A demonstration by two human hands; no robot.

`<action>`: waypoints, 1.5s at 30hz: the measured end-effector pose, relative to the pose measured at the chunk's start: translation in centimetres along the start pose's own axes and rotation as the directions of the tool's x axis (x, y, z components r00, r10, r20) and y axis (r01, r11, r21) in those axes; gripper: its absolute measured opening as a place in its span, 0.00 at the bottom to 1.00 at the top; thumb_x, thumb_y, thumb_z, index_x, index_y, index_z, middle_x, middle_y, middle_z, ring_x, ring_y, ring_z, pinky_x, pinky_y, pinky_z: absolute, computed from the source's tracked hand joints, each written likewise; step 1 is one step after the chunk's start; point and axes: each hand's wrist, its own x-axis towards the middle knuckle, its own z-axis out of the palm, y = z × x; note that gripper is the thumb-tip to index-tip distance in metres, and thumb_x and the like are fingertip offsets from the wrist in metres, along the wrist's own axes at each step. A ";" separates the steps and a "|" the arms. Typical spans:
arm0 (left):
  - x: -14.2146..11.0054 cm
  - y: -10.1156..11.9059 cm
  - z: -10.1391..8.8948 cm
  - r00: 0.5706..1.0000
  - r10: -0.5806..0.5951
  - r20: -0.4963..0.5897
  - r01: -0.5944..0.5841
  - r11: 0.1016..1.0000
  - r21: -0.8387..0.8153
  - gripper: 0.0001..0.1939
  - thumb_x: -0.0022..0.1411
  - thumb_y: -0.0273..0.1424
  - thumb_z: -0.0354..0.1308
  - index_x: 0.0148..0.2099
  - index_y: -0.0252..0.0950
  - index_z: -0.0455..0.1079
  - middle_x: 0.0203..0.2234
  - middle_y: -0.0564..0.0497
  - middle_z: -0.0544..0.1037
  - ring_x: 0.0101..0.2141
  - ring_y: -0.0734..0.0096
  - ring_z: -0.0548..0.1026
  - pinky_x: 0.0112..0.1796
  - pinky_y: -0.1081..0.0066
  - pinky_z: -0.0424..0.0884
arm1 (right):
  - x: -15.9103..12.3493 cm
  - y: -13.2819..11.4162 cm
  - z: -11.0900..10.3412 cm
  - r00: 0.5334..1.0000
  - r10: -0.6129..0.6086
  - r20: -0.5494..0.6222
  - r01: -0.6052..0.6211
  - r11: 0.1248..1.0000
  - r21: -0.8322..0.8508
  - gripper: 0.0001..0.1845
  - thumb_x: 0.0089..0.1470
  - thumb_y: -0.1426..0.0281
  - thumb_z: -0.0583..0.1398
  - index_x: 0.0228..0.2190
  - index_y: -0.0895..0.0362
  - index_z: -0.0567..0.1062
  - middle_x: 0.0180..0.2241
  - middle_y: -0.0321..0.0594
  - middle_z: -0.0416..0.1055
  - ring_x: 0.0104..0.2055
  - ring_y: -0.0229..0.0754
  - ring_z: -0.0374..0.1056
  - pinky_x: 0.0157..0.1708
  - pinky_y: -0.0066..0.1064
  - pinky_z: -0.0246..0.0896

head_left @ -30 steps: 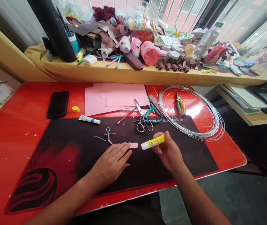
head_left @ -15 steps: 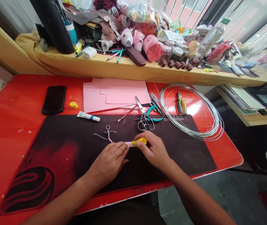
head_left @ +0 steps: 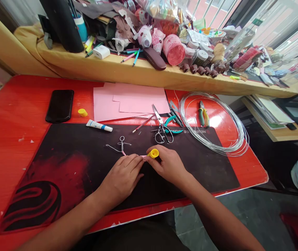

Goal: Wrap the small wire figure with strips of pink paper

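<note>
The right hand (head_left: 167,165) has its grip clamped on a glue stick (head_left: 153,153), yellow end up, over a pink paper strip (head_left: 144,157) on the black desk mat (head_left: 203,167). The left hand (head_left: 121,178) lies flat with its grip apart, fingertips (head_left: 135,159) pressing the strip, just near a wire figure (head_left: 120,144). Scissors (head_left: 161,130) and pliers (head_left: 202,114) lie farther off on the red bench (head_left: 20,104).

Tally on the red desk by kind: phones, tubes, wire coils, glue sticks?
Phones: 1
Tubes: 1
Wire coils: 1
Glue sticks: 1, in the right hand
Total: 4
</note>
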 end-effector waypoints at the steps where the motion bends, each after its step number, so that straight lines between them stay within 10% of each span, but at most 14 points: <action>1: 0.0 0.0 -0.1 1.000 -0.007 0.004 0.007 1.000 0.000 0.20 0.75 0.29 0.53 0.64 0.28 0.71 0.55 0.37 0.81 0.55 0.50 0.75 0.56 0.51 0.71 | 0.0 0.0 -0.1 1.000 0.002 0.009 -0.002 1.000 -0.008 0.14 0.72 0.57 0.58 0.42 0.53 0.77 0.41 0.44 0.82 0.38 0.47 0.79 0.37 0.34 0.65; 20: 0.0 0.1 -0.1 1.000 -0.018 -0.001 0.018 1.000 0.026 0.17 0.75 0.29 0.53 0.60 0.29 0.74 0.54 0.39 0.81 0.55 0.48 0.74 0.56 0.50 0.69 | -1.2 0.6 -1.4 0.996 0.087 0.035 -0.083 0.993 -0.084 0.11 0.71 0.60 0.59 0.42 0.53 0.76 0.37 0.42 0.83 0.34 0.49 0.79 0.34 0.34 0.62; 27: 0.1 0.2 -0.2 1.000 -0.012 0.019 0.012 1.000 0.023 0.17 0.75 0.29 0.53 0.61 0.30 0.74 0.55 0.40 0.81 0.56 0.48 0.74 0.56 0.50 0.69 | -1.7 0.7 -2.1 0.985 0.100 -0.138 -0.089 0.992 0.087 0.10 0.69 0.59 0.61 0.41 0.51 0.77 0.39 0.42 0.83 0.37 0.47 0.79 0.38 0.34 0.66; 45: 0.1 0.3 -0.2 1.000 -0.020 0.010 0.019 0.999 0.041 0.18 0.75 0.28 0.53 0.62 0.31 0.74 0.54 0.39 0.81 0.55 0.48 0.75 0.55 0.50 0.69 | -0.9 0.5 -1.0 0.998 0.060 0.027 -0.057 0.993 -0.101 0.14 0.73 0.57 0.56 0.43 0.53 0.75 0.37 0.43 0.83 0.34 0.48 0.79 0.32 0.34 0.61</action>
